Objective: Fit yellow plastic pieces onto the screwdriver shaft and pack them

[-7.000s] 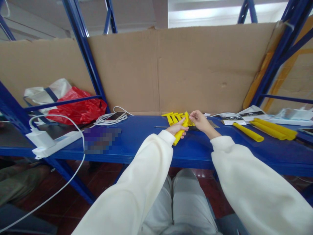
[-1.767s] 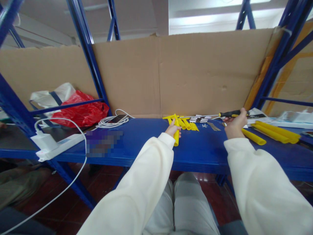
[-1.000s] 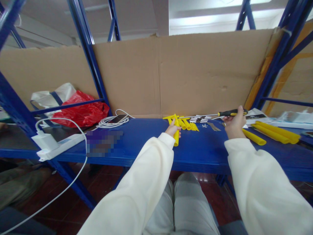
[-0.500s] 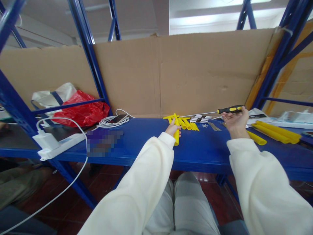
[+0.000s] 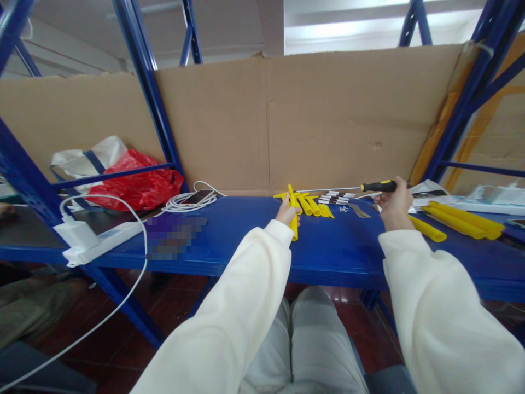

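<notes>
So, a tall cardboard sheet [image 5: 348, 120] backs your blue worktop [image 5: 336, 257], with a pale ceiling [image 5: 229, 30] above and dark red floor tiles [image 5: 176, 293] below. At the left, a red plastic bag [image 5: 145, 180] slumps behind a blue crossbar, and a pixelated patch [image 5: 172, 238] masks whatever lies there. Your right hand [image 5: 396, 205] wraps around the handle of a screwdriver [image 5: 374, 187], its shaft pointing left; your left hand [image 5: 287, 212] grips a yellow piece [image 5: 294, 229] over the worktop's middle, its fingers partly covering it. You can't tell whether the tip touches that piece. Near some grey strips [image 5: 359, 210], small silvery bits [image 5: 343, 208] are too tiny to make out.
</notes>
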A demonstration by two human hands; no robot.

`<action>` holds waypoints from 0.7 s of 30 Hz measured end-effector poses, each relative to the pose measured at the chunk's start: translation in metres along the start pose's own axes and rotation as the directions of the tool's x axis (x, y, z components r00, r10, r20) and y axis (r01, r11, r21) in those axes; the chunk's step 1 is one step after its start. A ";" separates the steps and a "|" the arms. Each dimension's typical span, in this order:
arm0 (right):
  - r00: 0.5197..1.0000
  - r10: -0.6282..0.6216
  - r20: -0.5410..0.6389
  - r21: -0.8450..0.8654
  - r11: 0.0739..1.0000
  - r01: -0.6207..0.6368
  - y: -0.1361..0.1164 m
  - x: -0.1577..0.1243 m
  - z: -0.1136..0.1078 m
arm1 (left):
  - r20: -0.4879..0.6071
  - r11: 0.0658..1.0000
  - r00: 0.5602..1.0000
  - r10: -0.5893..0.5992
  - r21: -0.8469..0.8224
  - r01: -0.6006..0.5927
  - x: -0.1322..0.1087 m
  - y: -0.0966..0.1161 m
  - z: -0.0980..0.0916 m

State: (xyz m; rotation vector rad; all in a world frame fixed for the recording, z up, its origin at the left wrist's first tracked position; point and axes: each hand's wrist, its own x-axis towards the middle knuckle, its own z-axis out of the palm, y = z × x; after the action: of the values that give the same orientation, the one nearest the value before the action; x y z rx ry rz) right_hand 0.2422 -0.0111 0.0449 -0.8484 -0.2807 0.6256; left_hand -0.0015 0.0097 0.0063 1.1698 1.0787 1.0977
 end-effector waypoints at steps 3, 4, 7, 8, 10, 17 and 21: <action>0.998 -0.006 0.060 0.038 0.999 0.004 0.003 0.005 -0.003 | -0.017 1.000 1.000 -0.008 0.010 0.008 -0.001 0.001 -0.001; 0.997 0.004 0.083 0.048 0.999 -0.008 0.004 0.005 -0.003 | -0.023 1.000 1.000 -0.008 0.011 0.008 -0.001 0.001 -0.001; 0.994 0.049 0.102 0.065 0.996 -0.056 0.004 0.003 -0.004 | -0.036 1.000 0.999 0.004 0.006 -0.004 -0.001 0.001 -0.002; 0.992 0.070 0.104 0.063 0.995 -0.077 0.003 0.002 -0.004 | -0.039 1.000 0.999 0.011 0.003 -0.011 -0.001 0.001 -0.003; 0.987 0.107 0.118 0.060 0.992 -0.115 0.002 -0.001 -0.003 | -0.038 1.000 0.999 0.022 -0.001 -0.022 -0.001 0.001 -0.003; 0.961 0.134 0.241 0.122 0.978 -0.167 -0.002 -0.003 -0.006 | -0.056 0.999 0.998 0.031 -0.007 -0.032 0.001 0.001 -0.005; 0.961 0.136 0.240 0.032 0.988 -0.148 0.001 0.002 -0.006 | -0.063 0.999 0.997 0.036 -0.031 -0.038 0.003 -0.001 -0.006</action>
State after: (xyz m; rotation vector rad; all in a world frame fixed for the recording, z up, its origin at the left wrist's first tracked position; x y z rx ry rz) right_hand 0.2458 -0.0133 0.0402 -0.7507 -0.4214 0.8676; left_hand -0.0067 0.0136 0.0049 1.1409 1.0874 1.1827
